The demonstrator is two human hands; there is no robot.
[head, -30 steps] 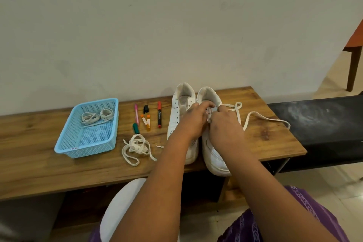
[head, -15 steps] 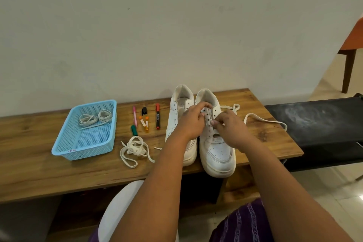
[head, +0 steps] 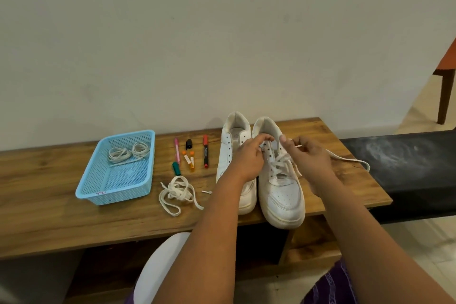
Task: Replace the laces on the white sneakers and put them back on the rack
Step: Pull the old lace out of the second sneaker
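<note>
2 white leather low-top sneakers sit side by side on the brown wood-grain bench top (head: 61, 217), heels twd the wall, toes twd the person. The right-hand white sneaker (head: 283, 195) overhangs the near edge w/ its toe; the left-hand white sneaker (head: 233, 145) sits just beside it, touching or nearly so, and shows bare eyelets.

Left hand (head: 246, 158) reaches over the left-hand sneaker to the upper eyelets of the right-hand one; fingers curled, thumb and forefinger pinching at the eyelet row. Whether the tip of the lace is between them, cannot tell. Right hand (head: 308, 158) is above the right side of the same shoe, fingers curled, pinching the flat white shoelace (head: 345, 158). The lace crosses thru the lower eyelets under both hands, then trails from the right fingers over the bench to the right, its far loop ending near the black padded seat section (head: 407, 163).

Left of the shoes: a loose tangle of off-white old lace (head: 177, 192), a small white lace tip (head: 206, 192) just beside it, and a row of coloured marker pens (head: 205, 154). Further left, a light blue plastic mesh basket (head: 98, 190) holds 2 coiled white laces (head: 128, 153).
</note>
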